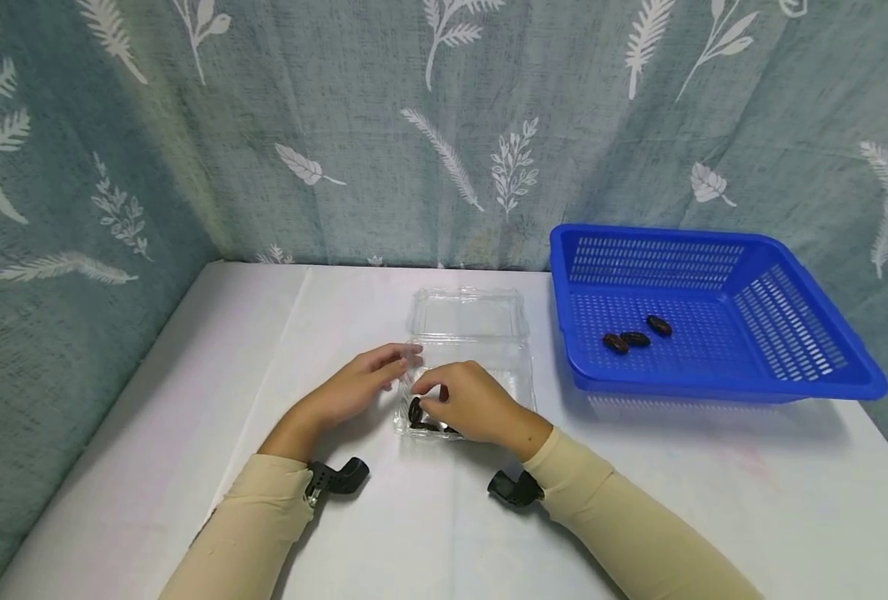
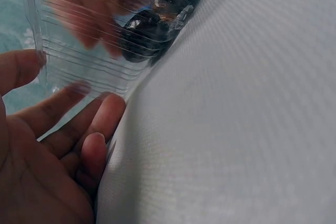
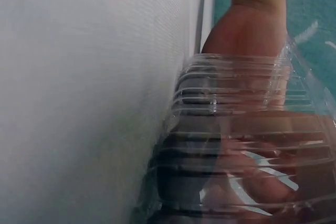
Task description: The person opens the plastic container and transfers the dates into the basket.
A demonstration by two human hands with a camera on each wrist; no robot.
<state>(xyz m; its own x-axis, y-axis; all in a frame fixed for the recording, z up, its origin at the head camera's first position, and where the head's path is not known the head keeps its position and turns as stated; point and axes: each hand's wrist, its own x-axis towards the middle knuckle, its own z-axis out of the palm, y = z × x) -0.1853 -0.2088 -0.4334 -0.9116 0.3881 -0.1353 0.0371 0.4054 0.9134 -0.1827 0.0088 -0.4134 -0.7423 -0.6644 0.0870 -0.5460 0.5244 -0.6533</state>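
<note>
A clear plastic clamshell box [image 1: 520, 375] stands with its lid [image 1: 468, 315] folded back. Several dark, glossy dates lie along its near side, including an upright date [image 1: 415, 412] in the near left corner. My left hand [image 1: 357, 387] rests against the box's left side, its fingers [image 2: 50, 111] touching the outer wall. My right hand [image 1: 477, 404] reaches inside, index finger and thumb bent together at the upright date and pinching its top. Through the ribbed wall in the left wrist view, a date [image 2: 140, 35] shows below the right fingertips.
To the right stands a blue plastic basket [image 1: 721, 387] with slotted walls. Three dates [image 1: 635, 339] lie on its floor. White cloth [image 1: 383, 533] covers the table, and a patterned green curtain [image 1: 368, 125] hangs behind and to the left.
</note>
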